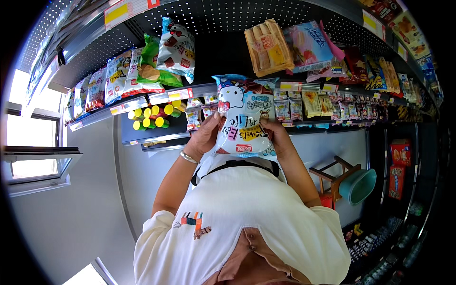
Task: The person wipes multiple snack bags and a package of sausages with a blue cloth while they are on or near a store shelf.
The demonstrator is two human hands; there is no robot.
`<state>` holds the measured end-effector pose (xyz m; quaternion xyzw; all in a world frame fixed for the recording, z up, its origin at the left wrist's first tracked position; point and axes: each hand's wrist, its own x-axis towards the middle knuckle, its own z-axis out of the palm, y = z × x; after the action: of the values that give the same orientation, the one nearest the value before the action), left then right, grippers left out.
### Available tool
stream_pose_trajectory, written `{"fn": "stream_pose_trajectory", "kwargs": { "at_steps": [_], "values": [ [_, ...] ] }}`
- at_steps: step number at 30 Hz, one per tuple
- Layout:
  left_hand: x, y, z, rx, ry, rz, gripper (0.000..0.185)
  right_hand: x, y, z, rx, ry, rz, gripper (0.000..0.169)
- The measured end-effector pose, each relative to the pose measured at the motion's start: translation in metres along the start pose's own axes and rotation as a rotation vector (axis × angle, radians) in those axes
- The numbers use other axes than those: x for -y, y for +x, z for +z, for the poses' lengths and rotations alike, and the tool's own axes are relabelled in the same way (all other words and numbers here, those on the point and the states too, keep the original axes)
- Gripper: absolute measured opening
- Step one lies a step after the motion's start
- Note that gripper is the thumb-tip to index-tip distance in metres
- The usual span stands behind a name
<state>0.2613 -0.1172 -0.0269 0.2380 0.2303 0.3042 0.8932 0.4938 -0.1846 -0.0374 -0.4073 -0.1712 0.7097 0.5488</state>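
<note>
A plump snack bag (245, 117), white and blue with a cartoon cat printed on it, is in front of my waist. It lies inverted in my view, so its printed writing is upside down. My left hand (206, 135) grips one side edge, thumb on the front face, with a silver bangle (189, 157) at the wrist. On the opposite edge my right hand (278, 135) holds the bag the same way. The fingers behind the bag are mostly hidden. Just beyond it runs a black shelf (219, 46). A similar cat-printed bag (177, 50) leans there beside a green snack bag (149, 64).
Packaged finger biscuits (269, 48) and a blue wafer pack (310, 44) sit right on the shelf. Yellow-capped canisters (156, 115) and small packets (288, 108) fill the level below. A wooden stool (336, 181) with a green basin (358, 187) stands right; an open window (39, 165) juts out left.
</note>
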Motion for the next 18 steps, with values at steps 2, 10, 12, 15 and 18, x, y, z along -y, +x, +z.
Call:
{"fn": "stream_pose_trajectory", "kwargs": {
  "at_steps": [2, 10, 12, 15, 18],
  "values": [
    [0.010, 0.003, -0.001, -0.006, -0.086, -0.075, 0.060, -0.002, -0.002, -0.002, 0.002, -0.109, -0.012, 0.045],
    [0.019, 0.009, 0.003, -0.041, -0.185, -0.049, 0.049, 0.017, -0.014, 0.019, -0.153, 0.206, -0.280, 0.044],
    [0.016, 0.008, 0.005, -0.068, -0.112, 0.012, 0.049, 0.019, -0.007, 0.008, -0.223, 0.215, -0.436, 0.043],
    [0.011, 0.007, 0.014, -0.132, -0.070, 0.062, 0.048, 0.024, -0.005, -0.004, -0.265, -0.091, -0.685, 0.042],
    [0.011, 0.006, 0.017, -0.189, -0.039, 0.080, 0.044, 0.035, -0.018, 0.032, -0.237, -0.651, -0.734, 0.045]
  ]
}}
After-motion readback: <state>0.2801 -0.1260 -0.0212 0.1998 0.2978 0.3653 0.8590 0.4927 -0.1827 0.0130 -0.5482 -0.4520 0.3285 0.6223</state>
